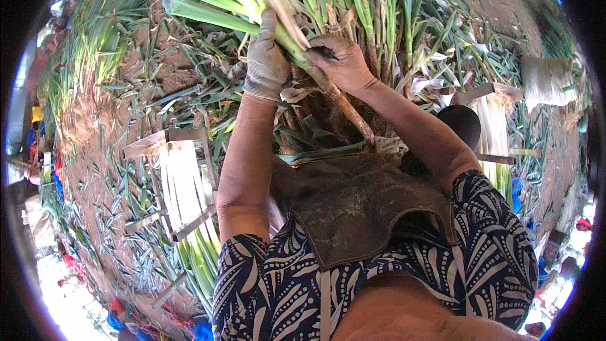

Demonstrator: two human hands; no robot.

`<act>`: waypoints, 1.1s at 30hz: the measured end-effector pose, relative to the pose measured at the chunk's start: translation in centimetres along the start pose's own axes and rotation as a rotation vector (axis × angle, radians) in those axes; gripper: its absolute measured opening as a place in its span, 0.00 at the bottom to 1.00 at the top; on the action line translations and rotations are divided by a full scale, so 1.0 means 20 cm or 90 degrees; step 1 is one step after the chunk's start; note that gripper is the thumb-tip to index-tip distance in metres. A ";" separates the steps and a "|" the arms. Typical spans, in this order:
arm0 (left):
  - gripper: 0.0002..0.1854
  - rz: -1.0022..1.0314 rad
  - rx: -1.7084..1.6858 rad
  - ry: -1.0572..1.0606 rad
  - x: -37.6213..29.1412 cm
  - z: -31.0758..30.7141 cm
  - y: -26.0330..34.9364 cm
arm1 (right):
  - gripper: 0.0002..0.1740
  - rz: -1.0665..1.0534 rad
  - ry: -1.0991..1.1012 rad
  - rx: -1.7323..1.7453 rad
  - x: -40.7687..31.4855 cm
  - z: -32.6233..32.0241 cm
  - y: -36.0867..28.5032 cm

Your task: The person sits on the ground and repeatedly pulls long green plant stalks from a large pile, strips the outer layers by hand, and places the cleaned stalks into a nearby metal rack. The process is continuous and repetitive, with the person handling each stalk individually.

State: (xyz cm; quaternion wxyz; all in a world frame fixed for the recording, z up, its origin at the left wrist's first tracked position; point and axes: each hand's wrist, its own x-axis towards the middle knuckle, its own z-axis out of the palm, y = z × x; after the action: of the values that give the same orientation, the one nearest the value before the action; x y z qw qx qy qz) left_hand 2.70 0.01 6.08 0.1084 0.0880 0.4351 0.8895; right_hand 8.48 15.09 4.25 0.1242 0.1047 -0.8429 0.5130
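My left hand (268,59), in a dirty knit work glove, grips a large green onion (326,84) near where its green leaves fan out. The stalk slants down to the right, and its root end lies at the top edge of the brown apron (350,203). Bare, my right hand (342,61) pinches a pale dry outer leaf (283,9) at its lower end, beside the upper stalk. Beyond both hands stands a pile of unpeeled green onions (378,9) with soil on their lower stalks.
On the left, a metal rack (193,133) holds peeled white-stalked onions (182,180). Another metal rack (487,91) with peeled onions (490,128) stands at right. A bundle of green onions (97,57) lies at far left. Leaf scraps (137,208) litter the soil.
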 end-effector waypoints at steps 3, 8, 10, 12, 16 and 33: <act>0.24 0.079 0.162 0.070 0.03 -0.09 0.03 | 0.15 -0.022 -0.059 0.060 -0.01 0.06 0.03; 0.22 0.111 -0.012 0.204 0.03 -0.31 0.20 | 0.19 -0.004 -0.745 -0.405 -0.44 0.02 0.16; 0.22 0.144 -0.020 0.219 0.05 -0.30 0.27 | 0.28 0.314 -0.785 -0.318 -0.89 -0.23 0.61; 0.21 0.145 -0.009 0.229 0.05 -0.36 0.30 | 0.24 0.263 -0.799 -0.475 -0.95 -0.39 0.78; 0.19 0.160 0.007 0.239 0.02 -0.39 0.19 | 0.27 0.253 -0.314 -0.123 -0.45 -0.22 0.39; 0.20 -0.094 -0.133 -0.035 -0.04 -0.13 -0.05 | 0.32 0.141 -0.101 0.236 0.04 0.12 -0.05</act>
State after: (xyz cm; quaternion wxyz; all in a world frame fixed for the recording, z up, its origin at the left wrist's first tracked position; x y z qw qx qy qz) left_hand 2.83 -1.65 3.70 0.1939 0.0687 0.3425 0.9167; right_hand 7.79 12.39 4.27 -0.0205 0.0728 -0.7474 0.6601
